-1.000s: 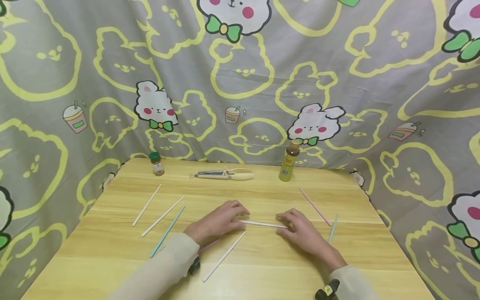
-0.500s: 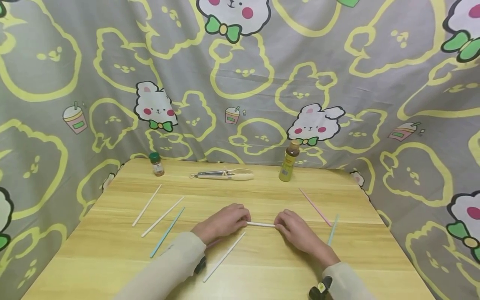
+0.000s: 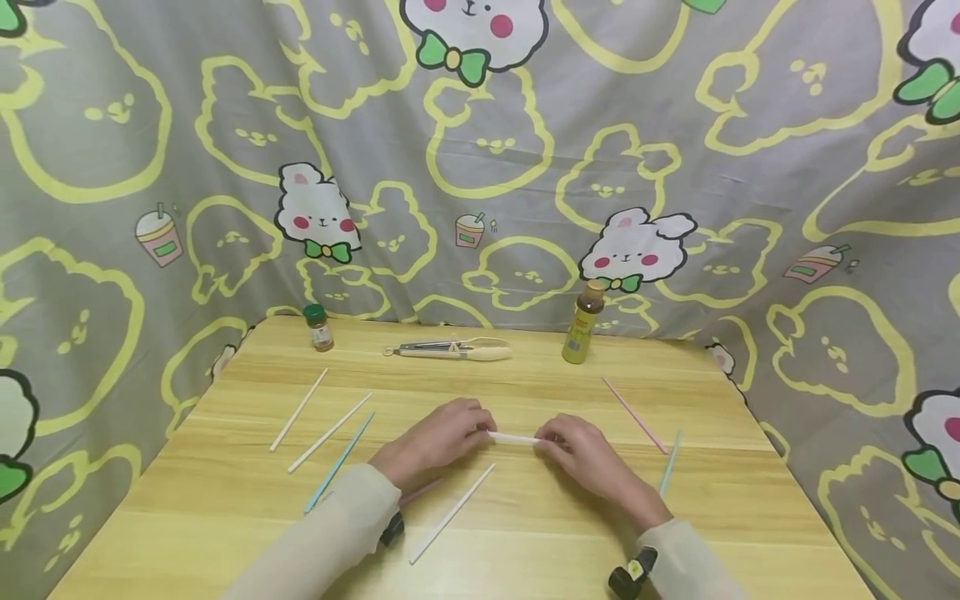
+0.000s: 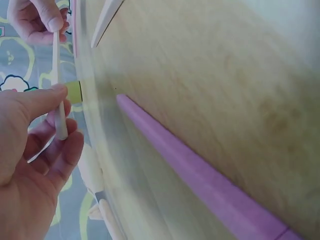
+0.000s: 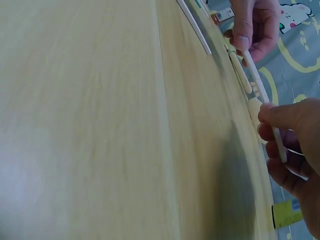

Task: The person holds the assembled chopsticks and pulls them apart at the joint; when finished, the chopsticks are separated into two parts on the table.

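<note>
Between the two hands a white stick (image 3: 514, 437) runs nearly level over the middle of the table. My left hand (image 3: 442, 437) pinches its left part between thumb and fingers, and my right hand (image 3: 588, 458) pinches its right part. In the left wrist view the left hand (image 4: 37, 135) has the thumb on the white stick (image 4: 56, 60), whose end sticks out past the fingers. The right wrist view shows the right hand (image 5: 295, 135) with its thumb on the white stick (image 5: 257, 77). A purple stick (image 4: 190, 167) lies beneath the left wrist.
White sticks (image 3: 330, 433) and a blue stick (image 3: 341, 461) lie at left, another white stick (image 3: 452, 514) in front. A pink stick (image 3: 634, 415) and a light blue stick (image 3: 670, 462) lie right. Behind stand a green-capped jar (image 3: 318, 327), tongs (image 3: 450, 349) and a bottle (image 3: 583, 325).
Both hands have come closer together along the white stick, so less of it shows between them. In the last half second they moved slightly away from the body and to the left.
</note>
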A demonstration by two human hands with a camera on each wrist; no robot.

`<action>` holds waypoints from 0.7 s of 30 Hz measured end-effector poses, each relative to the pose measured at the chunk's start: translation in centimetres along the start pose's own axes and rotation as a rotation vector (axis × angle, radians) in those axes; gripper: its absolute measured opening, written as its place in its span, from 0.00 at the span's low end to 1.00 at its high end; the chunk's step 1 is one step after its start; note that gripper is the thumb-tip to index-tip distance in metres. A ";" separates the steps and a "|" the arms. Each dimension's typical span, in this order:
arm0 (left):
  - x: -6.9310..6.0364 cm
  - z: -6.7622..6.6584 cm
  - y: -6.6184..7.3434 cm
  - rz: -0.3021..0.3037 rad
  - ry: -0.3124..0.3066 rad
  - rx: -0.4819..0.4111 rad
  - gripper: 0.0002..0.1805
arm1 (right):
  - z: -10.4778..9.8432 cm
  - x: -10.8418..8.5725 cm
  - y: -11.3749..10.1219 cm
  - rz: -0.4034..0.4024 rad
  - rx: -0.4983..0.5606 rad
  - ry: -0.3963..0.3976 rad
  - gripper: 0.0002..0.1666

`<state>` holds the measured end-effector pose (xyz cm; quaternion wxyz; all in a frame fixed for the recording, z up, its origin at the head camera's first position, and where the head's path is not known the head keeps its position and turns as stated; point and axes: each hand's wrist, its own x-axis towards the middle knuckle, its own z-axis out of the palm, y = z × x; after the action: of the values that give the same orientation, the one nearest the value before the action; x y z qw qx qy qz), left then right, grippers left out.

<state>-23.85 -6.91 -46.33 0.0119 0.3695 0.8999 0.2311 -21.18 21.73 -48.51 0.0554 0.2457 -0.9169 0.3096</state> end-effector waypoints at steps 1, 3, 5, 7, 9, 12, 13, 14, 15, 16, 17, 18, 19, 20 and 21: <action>0.0 -0.1 0.0 -0.003 0.008 0.001 0.07 | 0.1 0.1 -0.1 -0.005 0.003 0.003 0.02; 0.0 -0.2 0.1 -0.011 0.021 0.003 0.07 | 0.2 0.5 -0.3 -0.015 0.011 0.007 0.02; 0.0 -0.2 0.1 -0.014 0.035 0.006 0.07 | 0.2 0.9 -0.5 -0.027 0.017 0.011 0.01; -0.1 -0.2 0.0 -0.012 0.045 0.014 0.07 | 0.3 1.4 -0.7 -0.040 0.020 0.012 0.02; -0.1 -0.2 -0.1 0.002 0.056 0.027 0.08 | 0.4 1.7 -0.9 -0.047 0.026 0.015 0.03; -0.3 -0.3 -0.3 0.021 0.072 0.039 0.08 | 0.6 2.1 -1.0 -0.049 0.037 0.024 0.03; -0.3 -0.3 -0.4 0.025 0.076 0.040 0.08 | 0.7 2.2 -1.0 -0.051 0.044 0.030 0.03; -0.4 -0.3 -0.4 0.027 0.080 0.039 0.08 | 0.8 2.3 -1.0 -0.052 0.049 0.036 0.02; -0.4 -0.4 -0.5 0.028 0.084 0.039 0.07 | 0.9 2.4 -1.0 -0.055 0.055 0.041 0.03; -0.5 -0.5 -0.6 0.030 0.088 0.039 0.07 | 1.0 2.4 -1.0 -0.058 0.063 0.045 0.03; -0.6 -0.5 -0.7 0.032 0.092 0.040 0.07 | 1.0 2.5 -1.1 -0.063 0.072 0.048 0.03; -0.6 -0.6 -0.8 0.033 0.095 0.043 0.06 | 1.1 2.6 -1.1 -0.070 0.079 0.050 0.03; -0.7 -0.7 -0.9 0.034 0.098 0.047 0.06 | 1.2 2.6 -1.1 -0.075 0.083 0.052 0.03; -0.8 -0.7 -0.9 0.035 0.101 0.052 0.06 | 1.3 2.7 -1.2 -0.081 0.087 0.051 0.03; -0.8 -0.8 -1.0 0.040 0.104 0.060 0.05 | 1.4 2.8 -1.2 -0.086 0.094 0.048 0.03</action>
<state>-24.07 -8.42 -46.20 -0.0508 0.3751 0.8983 0.2230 -22.95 18.94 -48.28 0.0791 0.2795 -0.8884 0.3554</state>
